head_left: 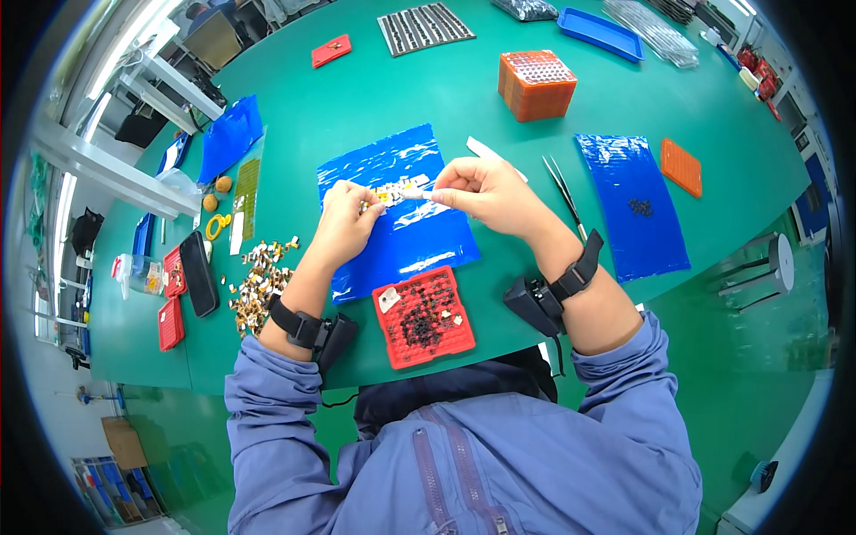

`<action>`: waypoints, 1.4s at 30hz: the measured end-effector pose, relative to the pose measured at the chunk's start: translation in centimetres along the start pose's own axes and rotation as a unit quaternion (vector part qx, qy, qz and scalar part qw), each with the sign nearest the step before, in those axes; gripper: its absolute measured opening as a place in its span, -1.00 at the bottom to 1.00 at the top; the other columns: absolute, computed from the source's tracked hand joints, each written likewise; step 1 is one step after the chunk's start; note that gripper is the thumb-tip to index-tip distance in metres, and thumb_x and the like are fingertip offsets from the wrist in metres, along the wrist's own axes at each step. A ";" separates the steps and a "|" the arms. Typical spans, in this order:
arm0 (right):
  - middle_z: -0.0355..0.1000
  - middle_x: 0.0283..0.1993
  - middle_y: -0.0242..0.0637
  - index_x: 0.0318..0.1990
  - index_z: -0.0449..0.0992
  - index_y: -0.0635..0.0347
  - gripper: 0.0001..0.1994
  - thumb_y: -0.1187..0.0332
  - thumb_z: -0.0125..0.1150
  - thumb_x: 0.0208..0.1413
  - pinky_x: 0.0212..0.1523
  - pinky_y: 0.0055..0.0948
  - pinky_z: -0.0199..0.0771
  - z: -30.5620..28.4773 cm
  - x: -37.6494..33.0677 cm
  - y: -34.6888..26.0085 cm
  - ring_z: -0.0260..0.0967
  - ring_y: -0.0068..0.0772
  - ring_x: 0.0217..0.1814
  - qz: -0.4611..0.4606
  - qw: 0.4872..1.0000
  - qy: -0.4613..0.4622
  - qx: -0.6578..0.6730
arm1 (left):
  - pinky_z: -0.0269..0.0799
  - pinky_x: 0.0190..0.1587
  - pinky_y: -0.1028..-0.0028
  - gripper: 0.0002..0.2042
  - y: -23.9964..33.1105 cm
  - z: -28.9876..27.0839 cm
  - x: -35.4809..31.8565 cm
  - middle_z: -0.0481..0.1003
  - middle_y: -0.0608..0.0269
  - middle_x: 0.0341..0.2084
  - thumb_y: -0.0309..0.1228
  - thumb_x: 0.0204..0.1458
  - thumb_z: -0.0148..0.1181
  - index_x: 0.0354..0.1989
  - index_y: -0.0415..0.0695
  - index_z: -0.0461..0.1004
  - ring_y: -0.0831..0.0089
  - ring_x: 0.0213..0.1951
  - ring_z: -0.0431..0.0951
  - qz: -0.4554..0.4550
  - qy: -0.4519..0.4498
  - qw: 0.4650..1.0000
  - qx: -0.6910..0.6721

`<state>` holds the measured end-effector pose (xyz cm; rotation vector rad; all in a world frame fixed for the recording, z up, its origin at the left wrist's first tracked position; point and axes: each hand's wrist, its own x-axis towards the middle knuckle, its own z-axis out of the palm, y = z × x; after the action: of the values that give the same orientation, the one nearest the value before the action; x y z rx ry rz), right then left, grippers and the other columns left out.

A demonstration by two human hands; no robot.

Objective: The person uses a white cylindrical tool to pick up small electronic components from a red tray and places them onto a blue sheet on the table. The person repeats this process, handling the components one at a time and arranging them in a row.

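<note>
The right hand's (481, 193) grip was narrow, pinching a pale slim piece (418, 193) whose long axis ran roughly along the bench's (299, 169) near edge, beside the small pale pieces (389, 190) on the blue sheet (410, 152). The left hand's (346, 218) fingertips were close together at their left end, holding or merely touching, I couldn't tell. Toward that near edge, a red tray (467, 330) held dark parts (422, 326).
</note>
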<state>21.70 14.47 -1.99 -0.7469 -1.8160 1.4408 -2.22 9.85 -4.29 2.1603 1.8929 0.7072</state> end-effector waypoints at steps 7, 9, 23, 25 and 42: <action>0.37 -0.56 -0.47 -0.37 0.50 0.27 -0.86 0.37 0.26 -0.01 -0.56 -0.68 0.19 0.3 0.4 1.1 0.21 -0.76 -0.53 0.014 1.000 -0.013 0.016 | 0.24 -0.12 0.34 -0.88 -0.6 0.5 0.2 0.36 0.13 -0.37 -0.40 -0.05 0.19 -0.44 -0.19 0.47 0.24 -0.20 0.33 -0.012 -0.004 1.000 0.002; 0.37 -0.56 -0.48 -0.37 0.50 0.26 -0.86 0.38 0.26 -0.02 -0.56 -0.68 0.19 0.3 0.3 1.1 0.21 -0.77 -0.53 0.017 1.000 -0.011 0.005 | 0.24 -0.12 0.33 -0.88 -0.7 0.5 0.1 0.36 0.14 -0.37 -0.39 -0.05 0.20 -0.41 -0.18 0.47 0.24 -0.20 0.33 -0.014 -0.001 1.000 0.000; 0.36 -0.55 -0.53 -0.38 0.49 0.26 -0.89 0.41 0.24 0.00 -0.55 -0.72 0.17 0.3 0.1 0.1 0.18 -0.81 -0.54 0.034 0.999 -0.016 -0.021 | 0.36 -0.19 0.35 -0.85 -6.5 -7.9 -4.4 0.45 0.11 -0.39 -0.39 -0.07 0.20 -0.37 -0.17 0.46 0.23 -0.26 0.45 -0.081 0.035 0.996 0.015; 0.36 -0.55 -0.53 -0.39 0.49 0.27 -0.89 0.41 0.24 0.00 -0.55 -0.73 0.17 0.4 0.1 -0.1 0.17 -0.81 -0.54 0.030 0.999 -0.018 -0.020 | 0.33 -0.18 0.30 -0.85 -8.6 -8.2 -6.0 0.43 0.09 -0.39 -0.36 -0.08 0.20 -0.39 -0.15 0.45 0.18 -0.25 0.43 -0.133 -0.006 0.985 0.106; 0.30 -0.59 -0.57 -0.41 0.47 0.26 -0.90 0.42 0.22 0.02 -0.60 -0.73 0.10 0.5 -0.2 0.9 0.12 -0.84 -0.57 0.010 1.000 -0.023 -0.001 | 0.34 -0.41 0.45 -0.93 -3.1 -10.8 -6.7 0.46 0.17 -0.57 -0.54 0.02 0.07 -0.34 -0.24 0.37 0.38 -0.50 0.47 -0.113 0.057 0.991 -0.032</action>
<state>21.41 14.25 -2.96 -0.7408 -1.8506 1.4813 -10.47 2.04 2.17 1.8634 2.0973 0.8479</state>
